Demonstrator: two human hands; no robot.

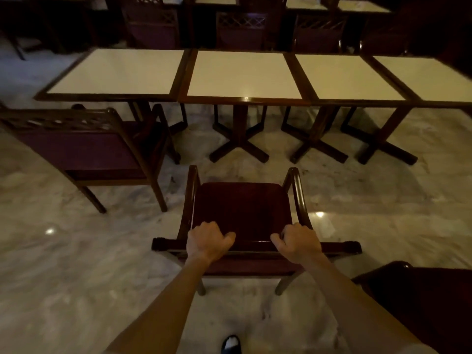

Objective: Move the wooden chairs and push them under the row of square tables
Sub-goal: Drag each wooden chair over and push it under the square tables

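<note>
Both hands (208, 240) (298, 241) gripping chair back (255, 247)

we see a dim, warm-toned room, darkest along the far wall. overhead lamps leave small bright glints on the polished marble floor (319, 214) and a glare spot on a table edge (245, 99). the pale tabletops catch most light. wide-angle bending curves the edges, and the picture is soft and slightly blurred.

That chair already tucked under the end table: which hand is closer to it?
Left. The left hand grips the held chair's backrest on the tucked chair's side; the right hand grips farther away.
</note>
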